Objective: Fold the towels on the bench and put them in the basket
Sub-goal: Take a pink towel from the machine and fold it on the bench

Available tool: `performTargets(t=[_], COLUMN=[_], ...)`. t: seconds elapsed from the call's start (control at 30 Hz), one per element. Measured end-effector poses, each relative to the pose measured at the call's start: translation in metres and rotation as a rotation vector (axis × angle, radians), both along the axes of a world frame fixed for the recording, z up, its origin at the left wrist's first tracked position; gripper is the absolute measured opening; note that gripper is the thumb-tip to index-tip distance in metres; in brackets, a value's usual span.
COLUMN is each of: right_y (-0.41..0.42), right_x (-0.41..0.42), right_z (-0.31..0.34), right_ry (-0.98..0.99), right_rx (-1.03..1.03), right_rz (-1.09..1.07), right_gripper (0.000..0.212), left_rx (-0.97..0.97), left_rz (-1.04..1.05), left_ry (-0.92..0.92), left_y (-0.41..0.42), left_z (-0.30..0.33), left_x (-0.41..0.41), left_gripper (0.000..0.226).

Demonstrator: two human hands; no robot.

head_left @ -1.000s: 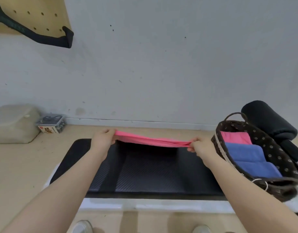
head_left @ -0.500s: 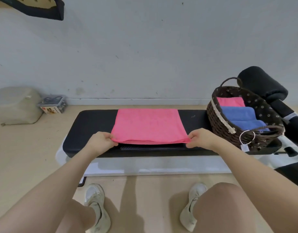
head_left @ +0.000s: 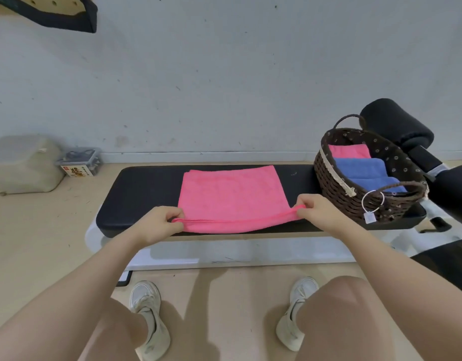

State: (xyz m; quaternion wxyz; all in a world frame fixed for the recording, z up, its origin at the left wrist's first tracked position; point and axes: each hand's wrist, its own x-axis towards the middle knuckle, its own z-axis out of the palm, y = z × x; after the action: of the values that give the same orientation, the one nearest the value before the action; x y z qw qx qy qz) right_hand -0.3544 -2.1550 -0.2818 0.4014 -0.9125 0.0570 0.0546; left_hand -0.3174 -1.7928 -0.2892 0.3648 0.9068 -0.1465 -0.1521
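i'm mid-fold: left hand [head_left: 156,225] and right hand [head_left: 319,211] pinch the pink towel [head_left: 231,198]'s near corners on the bench [head_left: 146,188]; next, fold again, then the basket [head_left: 336,188].

box label [head_left: 77,171] too blurred

The towel [head_left: 231,198] spread on the surface [head_left: 146,194] is solid pink; the surface padding is plain black over a white frame [head_left: 237,252]. The basket [head_left: 336,190] is dark brown wicker with a cream trim strip, and its liner [head_left: 386,149] is dark brown printed with small pale flowers. Inside lie one pink folded towel [head_left: 351,151] and blue folded towels [head_left: 360,168]. A white tag [head_left: 369,217] hangs on a white ring. The roller pad [head_left: 396,123] is black. The wall [head_left: 224,74] is pale grey with dark specks. The floor [head_left: 42,230] is beige. The shoes [head_left: 149,316] are off-white.
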Motion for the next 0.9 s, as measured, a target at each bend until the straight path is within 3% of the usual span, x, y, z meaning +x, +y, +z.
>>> performTargets(t=[0.07,0.27,0.57,0.7,0.8,0.9], right_y=[0.002,0.009,0.013,0.017,0.020,0.020], right_x=[0.008,0.049,0.135,0.162,0.172,0.179], right_z=[-0.004,-0.009,-0.034,-0.047,-0.052,-0.057], right_ry=[-0.026,-0.131,-0.128,-0.078,-0.065,-0.050], right_rx=[0.073,0.402,0.378,0.168,-0.076,-0.184], right_rz=[-0.010,-0.220,-0.356,-0.390,-0.375,-0.360], right_gripper=[0.015,0.024,0.023,0.021,0.028,0.030], left_rx=[-0.017,-0.321,-0.516,-0.394,-0.169,0.008], left_rz=[0.002,0.245,0.441,0.511,0.541,0.548], left_ry=[0.025,0.011,0.097,0.045,-0.034,-0.071], left_y=[-0.001,-0.008,-0.020,-0.029,-0.034,-0.039], left_z=[-0.002,-0.006,-0.033,-0.041,-0.047,-0.054], left_x=[0.008,0.044,0.109,0.136,0.152,0.162], left_gripper=[0.017,0.013,0.019,0.022,0.027,0.031])
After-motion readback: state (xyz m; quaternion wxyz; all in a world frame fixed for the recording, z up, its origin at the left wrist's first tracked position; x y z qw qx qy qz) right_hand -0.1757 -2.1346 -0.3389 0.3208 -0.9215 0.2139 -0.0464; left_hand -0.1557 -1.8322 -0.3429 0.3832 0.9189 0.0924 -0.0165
